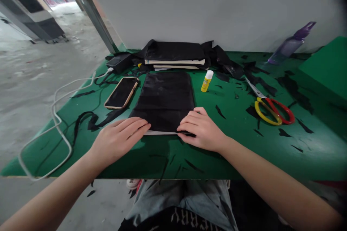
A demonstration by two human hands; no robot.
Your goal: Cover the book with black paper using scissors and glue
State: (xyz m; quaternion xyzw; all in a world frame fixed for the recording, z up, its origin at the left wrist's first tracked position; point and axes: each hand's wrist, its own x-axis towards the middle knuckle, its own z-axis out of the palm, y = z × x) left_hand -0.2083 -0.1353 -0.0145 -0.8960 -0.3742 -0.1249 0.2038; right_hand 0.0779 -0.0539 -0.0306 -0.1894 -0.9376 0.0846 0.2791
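A book in a black cover (166,95) lies on the green table, a strip of white page showing along its near edge. At its near left corner is my left hand (121,137), fingers closed together over the cover's edge. My right hand (202,130) grips the near right corner, with the thumb at the edge and the curled fingers on top. A yellow glue stick (206,81) with a white cap stands upright beyond my right hand. Scissors (271,106) with one red and one yellow handle lie farther right.
A phone (121,93) lies left of the book, near a white cable (55,108) and a black adapter (119,62). Black-covered books (176,51) are stacked against the wall. A purple spray bottle (290,45) stands at back right. Black scraps (221,112) litter the table.
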